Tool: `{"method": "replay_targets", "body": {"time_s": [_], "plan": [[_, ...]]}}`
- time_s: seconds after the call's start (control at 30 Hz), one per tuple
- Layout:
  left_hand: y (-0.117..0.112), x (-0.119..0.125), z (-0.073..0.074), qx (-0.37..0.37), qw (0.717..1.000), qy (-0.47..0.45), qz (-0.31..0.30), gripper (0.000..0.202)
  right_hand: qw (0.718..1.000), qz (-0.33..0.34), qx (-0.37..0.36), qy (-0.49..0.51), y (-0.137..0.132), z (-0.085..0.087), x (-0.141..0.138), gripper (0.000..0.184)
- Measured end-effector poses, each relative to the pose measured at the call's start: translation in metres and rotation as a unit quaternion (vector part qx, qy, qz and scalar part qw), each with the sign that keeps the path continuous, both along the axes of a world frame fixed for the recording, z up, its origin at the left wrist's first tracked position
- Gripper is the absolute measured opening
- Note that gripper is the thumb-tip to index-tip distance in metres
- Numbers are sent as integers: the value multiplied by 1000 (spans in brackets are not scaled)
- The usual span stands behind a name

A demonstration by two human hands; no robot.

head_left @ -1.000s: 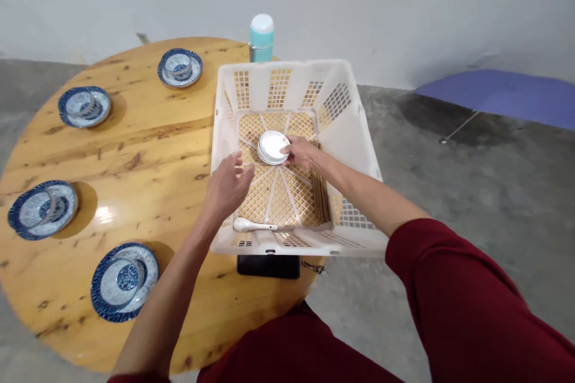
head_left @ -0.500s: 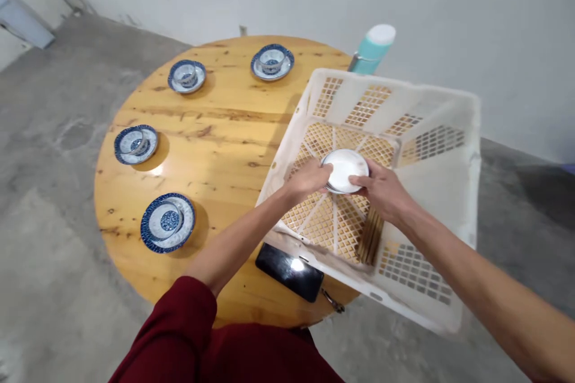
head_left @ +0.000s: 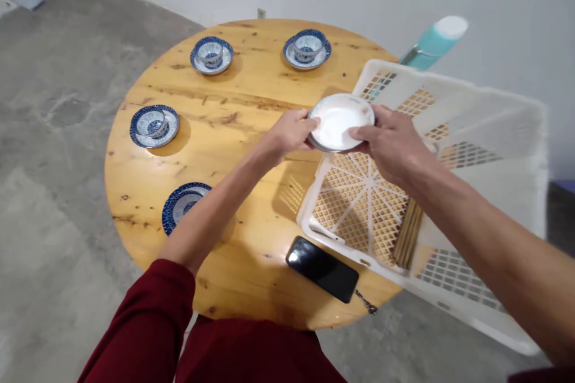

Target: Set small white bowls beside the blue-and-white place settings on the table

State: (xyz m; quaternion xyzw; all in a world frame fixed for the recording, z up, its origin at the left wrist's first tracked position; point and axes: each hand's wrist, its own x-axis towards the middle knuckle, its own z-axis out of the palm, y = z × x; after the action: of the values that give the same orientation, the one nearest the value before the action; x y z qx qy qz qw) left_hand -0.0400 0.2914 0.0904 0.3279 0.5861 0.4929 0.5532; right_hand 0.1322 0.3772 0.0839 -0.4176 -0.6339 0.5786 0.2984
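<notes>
Between my two hands is a white round plate (head_left: 344, 122) with a thin bluish rim, raised over the basket's near-left edge. My left hand (head_left: 294, 131) grips its left side, thumb on top and the other fingers underneath. The plate's right side is pinched by my right hand (head_left: 389, 137), its thumb also on top. Below and to the right stands a white plastic basket (head_left: 489, 105) with lattice sides and bottom. Inside it lies a bundle of wooden chopsticks (head_left: 408, 233). Whether anything is under the plate in my hands is hidden.
Around the round wooden table (head_left: 251, 209) sit several blue-patterned plates with bowls, one plate (head_left: 171, 215) partly behind my left forearm. A black phone (head_left: 322, 268) and a small metal keychain (head_left: 367, 302) lie near the front edge. Behind the basket stands a turquoise cylinder (head_left: 433, 45) with a white top.
Both hands have lifted the plate from inside the basket up and toward its left rim. The view has swung left, so the basket appears further right.
</notes>
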Motion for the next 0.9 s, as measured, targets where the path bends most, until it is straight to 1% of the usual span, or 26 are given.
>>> {"method": "replay_targets", "body": {"time_s": [0.07, 0.13, 0.2, 0.27, 0.37, 0.47, 0.53, 0.6, 0.67, 0.77, 0.9], "plan": [[-12, -35, -6, -4, 1000, -13, 4, 16, 1000, -2, -12, -12, -11, -5, -37, 28], [-24, -69, -17, -14, 999, -26, 13, 15, 999, -9, -28, -32, -21, -17, -74, 28], [-37, -99, -33, -31, 999, -34, 27, 15, 997, -15, -53, -50, -32, -35, -110, 30], [-50, -125, -51, -55, 997, -34, 44, 16, 994, -19, -89, -63, -44, -57, -141, 34], [-65, -156, -78, -94, 993, -33, 65, 19, 987, -26, -139, -80, -60, -88, -178, 37], [-74, -178, -102, -125, 989, -34, 74, 18, 978, -38, -177, -107, -72, -110, -205, 38], [-75, -189, -114, -131, 988, -37, 77, 17, 972, -50, -191, -125, -74, -119, -219, 38], [-71, -198, -125, -129, 987, -42, 83, 15, 971, -65, -189, -131, -72, -125, -230, 39], [-65, -205, -132, -126, 986, -43, 96, 14, 972, -78, -179, -134, -67, -129, -240, 38], [-53, -214, -139, -124, 986, -28, 112, 13, 971, -88, -171, -144, -59, -135, -250, 35], [-38, -222, -147, -118, 987, -5, 111, 15, 971, -95, -155, -153, -47, -144, -260, 38]]}}
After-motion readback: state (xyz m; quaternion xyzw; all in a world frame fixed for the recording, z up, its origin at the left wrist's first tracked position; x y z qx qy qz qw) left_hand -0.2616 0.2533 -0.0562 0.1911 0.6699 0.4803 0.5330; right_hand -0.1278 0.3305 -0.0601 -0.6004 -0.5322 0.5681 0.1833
